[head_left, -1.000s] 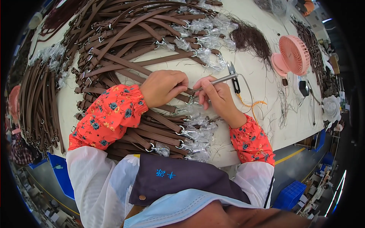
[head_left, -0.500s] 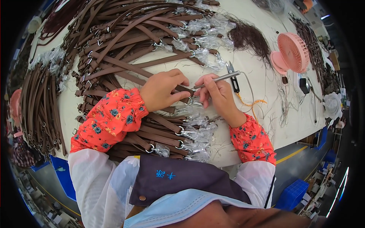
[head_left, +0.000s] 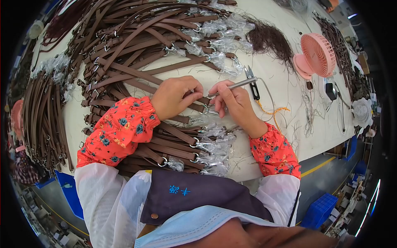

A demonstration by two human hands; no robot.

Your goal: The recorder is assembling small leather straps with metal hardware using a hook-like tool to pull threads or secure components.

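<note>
My right hand (head_left: 233, 100) grips a slim silver pen-shaped tool (head_left: 237, 86) with a thin grey cord at its upper end. The tool's lower end points at the end of a brown strap (head_left: 203, 100), and the right fingers are close beside that end. Just above the strap, my left hand (head_left: 175, 96) is closed, with thumb and forefinger brought together; whatever is between them is too small to make out. Below it, metal clasps in clear plastic wrap (head_left: 213, 142) hang on several more strap ends. Thread snips (head_left: 251, 82) with dark handles lie beyond the tool.
Brown straps (head_left: 136, 41) cover much of the pale table (head_left: 273, 89), with another bundle (head_left: 43, 115) at the left. A dark thread tangle (head_left: 269, 39), a pink fan (head_left: 316, 53), an orange cord (head_left: 273, 111) and a small white fan (head_left: 362, 112) are farther right.
My left thumb has lifted off the strap end and drawn up against the forefinger. The right hand and its tool have shifted slightly left.
</note>
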